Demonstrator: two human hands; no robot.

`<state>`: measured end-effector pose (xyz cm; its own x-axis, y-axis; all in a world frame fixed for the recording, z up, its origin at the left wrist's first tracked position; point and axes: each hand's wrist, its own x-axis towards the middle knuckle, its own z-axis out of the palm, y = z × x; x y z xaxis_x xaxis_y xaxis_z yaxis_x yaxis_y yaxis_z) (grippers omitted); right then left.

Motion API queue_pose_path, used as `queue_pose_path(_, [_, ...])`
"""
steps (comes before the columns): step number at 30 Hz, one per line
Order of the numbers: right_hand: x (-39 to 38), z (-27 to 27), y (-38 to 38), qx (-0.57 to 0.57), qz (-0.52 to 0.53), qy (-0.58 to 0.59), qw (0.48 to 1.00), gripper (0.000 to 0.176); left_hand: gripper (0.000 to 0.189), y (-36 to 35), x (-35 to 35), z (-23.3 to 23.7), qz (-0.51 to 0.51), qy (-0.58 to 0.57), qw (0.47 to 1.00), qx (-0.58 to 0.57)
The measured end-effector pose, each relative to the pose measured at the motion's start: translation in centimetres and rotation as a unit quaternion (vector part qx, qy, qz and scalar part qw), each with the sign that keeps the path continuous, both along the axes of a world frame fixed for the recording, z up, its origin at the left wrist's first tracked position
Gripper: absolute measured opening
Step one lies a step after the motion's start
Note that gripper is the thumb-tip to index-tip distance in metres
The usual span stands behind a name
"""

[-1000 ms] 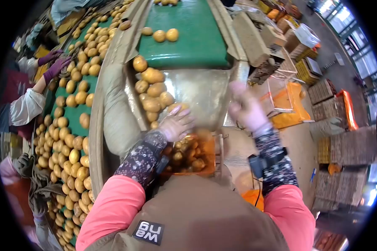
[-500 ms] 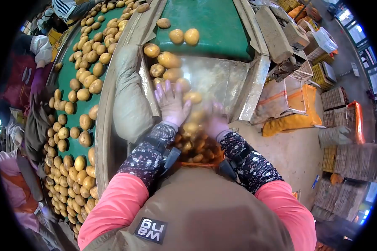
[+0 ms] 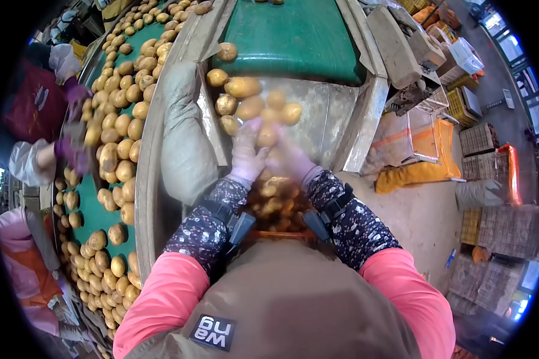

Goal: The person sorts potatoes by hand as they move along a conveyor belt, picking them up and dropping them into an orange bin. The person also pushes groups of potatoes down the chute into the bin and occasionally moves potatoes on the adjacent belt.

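My left hand (image 3: 248,152) is at the lower end of a metal chute (image 3: 317,113), its fingers against a potato (image 3: 266,136). Close on its right, my right hand (image 3: 287,155) is smeared by motion and touches the same potato cluster. Whether either hand grips a potato cannot be made out. Several potatoes lie on the chute just beyond my fingers, among them a long one (image 3: 243,87). Below my wrists, an orange-rimmed container (image 3: 279,234) holds many potatoes, partly blurred. The green belt (image 3: 293,42) above the chute carries one potato (image 3: 227,51) at its left edge.
A second green belt (image 3: 91,206) full of potatoes runs along the left. Beside it, a co-worker's gloved hands (image 3: 72,154) reach over the potatoes. A grey padded bag (image 3: 185,137) lies on the frame between. Stacked crates (image 3: 509,233) and an orange sack (image 3: 416,173) stand at right.
My hands have come closer together, the right one moving left. Potatoes have shifted on the chute, and two have left the upper belt's front. The co-worker's hands now reach over the left belt.
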<state>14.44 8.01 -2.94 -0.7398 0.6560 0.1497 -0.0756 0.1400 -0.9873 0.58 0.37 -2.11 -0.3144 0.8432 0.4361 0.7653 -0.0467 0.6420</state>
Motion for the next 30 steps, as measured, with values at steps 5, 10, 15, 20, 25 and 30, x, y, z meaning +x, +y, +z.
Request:
queue_pose_path(5, [0.3,2.9,0.8,-0.286,-0.052,0.022,0.957,0.094,0.065,0.6,-0.1,-1.3,-0.077,-0.017,0.997,0.018])
queue_pose_path(10, [1.5,1.7,1.9,0.020,-0.070,0.031,0.997,0.084,0.074,-0.3,-0.1,0.0,-0.008,0.156,0.987,-0.043])
queue_pose_path(15, [2.3,4.8,0.9,-0.016,-0.051,0.094,0.994,0.078,0.064,-1.4,0.2,1.0,-0.118,0.316,0.902,-0.269])
queue_pose_path(20, [2.7,9.0,0.2,-0.346,-0.061,0.017,0.936,0.075,0.048,-1.8,-0.3,-2.3,-0.265,0.404,0.866,-0.127])
queue_pose_path(25, [2.7,4.0,1.4,0.041,-0.006,0.066,0.997,0.058,0.038,0.4,0.9,-2.8,-0.279,0.403,0.865,-0.101])
queue_pose_path(30, [4.2,6.0,1.1,-0.225,0.038,0.148,0.962,0.043,0.026,2.4,2.3,1.4,-0.311,0.330,0.848,-0.274])
